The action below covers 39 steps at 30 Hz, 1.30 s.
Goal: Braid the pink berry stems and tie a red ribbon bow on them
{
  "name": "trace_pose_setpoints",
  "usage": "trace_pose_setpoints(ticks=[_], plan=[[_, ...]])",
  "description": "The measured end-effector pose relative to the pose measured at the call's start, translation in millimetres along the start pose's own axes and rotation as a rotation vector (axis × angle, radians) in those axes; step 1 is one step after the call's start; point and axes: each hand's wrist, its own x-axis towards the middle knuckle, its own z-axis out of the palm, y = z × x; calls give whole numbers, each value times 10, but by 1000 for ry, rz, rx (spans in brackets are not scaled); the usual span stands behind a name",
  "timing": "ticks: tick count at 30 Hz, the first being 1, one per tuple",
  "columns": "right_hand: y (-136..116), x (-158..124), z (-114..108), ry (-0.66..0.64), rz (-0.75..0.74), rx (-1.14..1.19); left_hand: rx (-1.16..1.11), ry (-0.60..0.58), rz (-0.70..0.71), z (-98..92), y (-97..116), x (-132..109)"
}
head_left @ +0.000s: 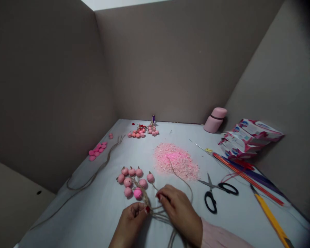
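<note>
A braid of brown twine (145,197) lies near the front of the table, with round pink beads (127,182) tied along it and one brighter pink bead (137,193) among them. My left hand (132,220) pinches the lower end of the braid between thumb and fingers. To its right, my right hand (180,210) is closed on a strand of twine leading to a single pink bead (150,177). Loose strands (161,216) run under the right hand towards the front edge. The exact grip of the right fingertips is partly hidden.
Mid-table is a heap of pink crumbs (174,160), beside black-handled scissors (211,193). Right: a yellow cutter (271,217), pink-and-white boxes (248,137), pink flask (215,120). Left: long twine (100,168), pink discs (96,151). More bead bunches (136,132) lie behind, with grey partitions around.
</note>
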Motion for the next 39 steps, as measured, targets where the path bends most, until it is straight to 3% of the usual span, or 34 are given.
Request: trace_pose_setpoints(ticks=[3, 6, 9, 14, 18, 26, 32, 36, 39], plan=[[64, 8, -91, 67, -14, -363, -22, 18, -17, 36, 14, -10], [144, 35, -91, 24, 25, -428, 10, 28, -15, 47, 34, -24], [164, 73, -66, 42, 33, -130, 52, -1, 17, 39, 13, -20], [47, 66, 37, -180, 293, 562, -16, -38, 25, 57, -76, 42], [-43, -28, 148, -213, 339, 677, -103, -99, 52, 106, -62, 50], [32, -68, 127, -78, 173, 357, -57, -21, 30, 88, -37, 13], [44, -64, 141, -96, 105, 160, -101, -46, 0, 107, 26, 1], [22, -60, 121, -143, 76, 10, -25, -4, 9, 96, 4, 4], [-10, -64, 83, -107, 7, -124, 20, -2, 33, 97, -1, 0]])
